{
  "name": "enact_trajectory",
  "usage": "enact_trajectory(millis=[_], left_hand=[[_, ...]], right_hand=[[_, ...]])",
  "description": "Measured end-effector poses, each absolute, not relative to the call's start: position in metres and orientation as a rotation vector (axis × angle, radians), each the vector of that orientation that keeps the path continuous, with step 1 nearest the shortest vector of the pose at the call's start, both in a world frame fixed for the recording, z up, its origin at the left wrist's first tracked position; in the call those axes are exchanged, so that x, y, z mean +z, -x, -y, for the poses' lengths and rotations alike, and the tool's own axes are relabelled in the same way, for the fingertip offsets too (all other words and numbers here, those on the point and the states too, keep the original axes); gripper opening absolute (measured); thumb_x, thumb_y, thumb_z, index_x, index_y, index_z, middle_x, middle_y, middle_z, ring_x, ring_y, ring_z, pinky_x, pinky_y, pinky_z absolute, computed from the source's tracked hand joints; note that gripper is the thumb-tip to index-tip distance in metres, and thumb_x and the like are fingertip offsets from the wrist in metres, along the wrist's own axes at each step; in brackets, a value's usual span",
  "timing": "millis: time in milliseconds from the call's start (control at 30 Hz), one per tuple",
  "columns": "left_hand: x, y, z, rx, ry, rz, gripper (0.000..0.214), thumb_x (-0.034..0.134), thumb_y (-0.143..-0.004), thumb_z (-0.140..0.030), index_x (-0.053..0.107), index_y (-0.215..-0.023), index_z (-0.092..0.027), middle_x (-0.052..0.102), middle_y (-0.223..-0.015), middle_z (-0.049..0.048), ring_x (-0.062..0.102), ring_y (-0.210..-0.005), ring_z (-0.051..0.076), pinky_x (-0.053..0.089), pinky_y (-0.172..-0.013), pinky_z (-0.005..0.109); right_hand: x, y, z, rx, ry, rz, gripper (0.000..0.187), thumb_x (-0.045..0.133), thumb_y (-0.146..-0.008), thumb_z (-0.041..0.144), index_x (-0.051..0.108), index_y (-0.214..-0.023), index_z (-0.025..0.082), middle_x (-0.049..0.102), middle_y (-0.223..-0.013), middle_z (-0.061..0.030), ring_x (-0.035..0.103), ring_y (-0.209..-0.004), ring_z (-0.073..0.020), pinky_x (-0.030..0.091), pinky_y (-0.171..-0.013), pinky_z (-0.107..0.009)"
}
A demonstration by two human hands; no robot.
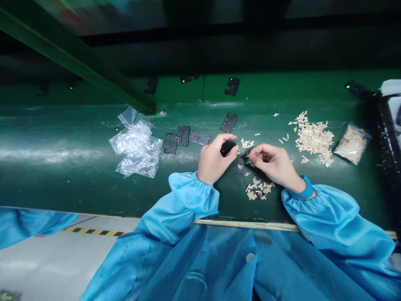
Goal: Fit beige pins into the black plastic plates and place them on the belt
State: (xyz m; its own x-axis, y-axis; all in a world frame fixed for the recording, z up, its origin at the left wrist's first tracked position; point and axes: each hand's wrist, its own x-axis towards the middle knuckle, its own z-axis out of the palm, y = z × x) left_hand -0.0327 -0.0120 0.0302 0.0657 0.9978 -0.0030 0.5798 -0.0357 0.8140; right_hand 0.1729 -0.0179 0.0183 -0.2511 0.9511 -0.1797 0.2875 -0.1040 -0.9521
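Matt black metal plates [229,122] rest on a glossy green conveyor belt [62,138] beside crinkled clear plastic bags [136,144]; sleeves [332,217] are shiny blue cloth.

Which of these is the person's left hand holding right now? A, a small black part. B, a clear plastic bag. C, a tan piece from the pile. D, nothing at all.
A. The left hand pinches a small black part between its fingertips, above the green belt.
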Motion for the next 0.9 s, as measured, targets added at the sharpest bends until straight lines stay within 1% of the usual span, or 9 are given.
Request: enact_trajectory(millis=[100,167,233,300,367,633,733,800,900], left_hand=[[0.0285,0.0326,0.0102,0.742,-1.641,-1.472,0.021,0.073,-0.084,-0.025,0.070,-0.105,-0.024,0.079,-0.101,-0.0008,0.074,-0.094,0.017,0.055,-0.089,0.029],[0.0277,0.0312,0.0090,0.729,-1.538,-1.352,0.029,0.075,-0.079,-0.017,0.068,-0.107,-0.022,0.078,-0.103,0.0010,0.073,-0.095,0.017,0.055,-0.088,0.029],[0.0281,0.0295,0.0079,0.719,-1.369,-1.270,0.031,0.073,-0.080,-0.017,0.066,-0.110,-0.020,0.077,-0.099,0.0026,0.073,-0.082,0.015,0.057,-0.074,0.026],[0.0298,0.0278,0.0073,0.682,-1.206,-1.235,0.028,0.073,-0.084,-0.026,0.066,-0.110,-0.018,0.074,-0.084,0.0017,0.067,-0.063,0.012,0.050,-0.054,0.022],[0.0316,0.0262,0.0074,0.658,-1.108,-1.226,0.030,0.075,-0.082,-0.030,0.066,-0.108,-0.017,0.069,-0.077,0.0003,0.061,-0.055,0.009,0.043,-0.044,0.019],[0.0314,0.0251,0.0075,0.653,-0.995,-1.189,0.033,0.077,-0.077,-0.021,0.065,-0.108,-0.015,0.071,-0.083,0.0015,0.057,-0.055,0.006,0.043,-0.043,0.017],[0.0312,0.0257,0.0076,0.651,-1.021,-1.187,0.034,0.077,-0.077,-0.022,0.065,-0.108,-0.016,0.066,-0.075,-0.0014,0.054,-0.052,0.006,0.042,-0.042,0.017],[0.0309,0.0255,0.0076,0.663,-1.045,-1.200,0.032,0.076,-0.078,-0.021,0.065,-0.108,-0.016,0.062,-0.068,-0.0036,0.052,-0.049,0.005,0.041,-0.041,0.017],[0.0296,0.0251,0.0075,0.714,-1.057,-1.247,0.029,0.075,-0.079,-0.020,0.065,-0.106,-0.016,0.059,-0.066,-0.0047,0.051,-0.047,0.006,0.041,-0.041,0.017]], right_hand=[[0.0204,-0.1754,0.0167,1.403,1.372,1.541,0.020,0.071,-0.088,0.037,0.068,-0.084,0.018,0.058,-0.067,0.0012,0.046,-0.056,-0.0108,0.037,-0.053,-0.027],[0.0219,-0.1768,0.0161,1.413,1.369,1.549,0.021,0.071,-0.088,0.039,0.068,-0.083,0.018,0.056,-0.065,0.0016,0.044,-0.056,-0.0105,0.036,-0.052,-0.026],[0.0232,-0.1776,0.0158,1.419,1.368,1.572,0.022,0.071,-0.088,0.039,0.068,-0.083,0.018,0.057,-0.065,0.0011,0.045,-0.056,-0.0106,0.036,-0.052,-0.026],[0.0242,-0.1777,0.0158,1.421,1.365,1.590,0.021,0.071,-0.088,0.038,0.068,-0.083,0.018,0.057,-0.066,0.0009,0.044,-0.056,-0.0105,0.036,-0.052,-0.026],[0.0248,-0.1775,0.0161,1.411,1.363,1.612,0.019,0.070,-0.087,0.036,0.068,-0.081,0.017,0.055,-0.065,0.0012,0.044,-0.057,-0.0104,0.036,-0.052,-0.025],[0.0251,-0.1785,0.0172,1.386,1.360,1.689,0.011,0.070,-0.085,0.028,0.067,-0.080,0.018,0.054,-0.064,0.0021,0.044,-0.057,-0.0106,0.037,-0.053,-0.026],[0.0259,-0.1781,0.0174,1.359,1.368,1.727,0.013,0.069,-0.086,0.029,0.067,-0.079,0.018,0.054,-0.062,0.0024,0.044,-0.056,-0.0108,0.037,-0.052,-0.026],[0.0266,-0.1771,0.0189,1.252,1.401,1.767,0.011,0.068,-0.089,0.029,0.068,-0.084,0.019,0.057,-0.065,0.0017,0.046,-0.055,-0.0111,0.038,-0.053,-0.027],[0.0268,-0.1741,0.0233,0.881,1.447,1.816,0.008,0.067,-0.092,0.027,0.067,-0.096,0.020,0.065,-0.079,-0.0021,0.052,-0.060,-0.0126,0.045,-0.059,-0.028]])
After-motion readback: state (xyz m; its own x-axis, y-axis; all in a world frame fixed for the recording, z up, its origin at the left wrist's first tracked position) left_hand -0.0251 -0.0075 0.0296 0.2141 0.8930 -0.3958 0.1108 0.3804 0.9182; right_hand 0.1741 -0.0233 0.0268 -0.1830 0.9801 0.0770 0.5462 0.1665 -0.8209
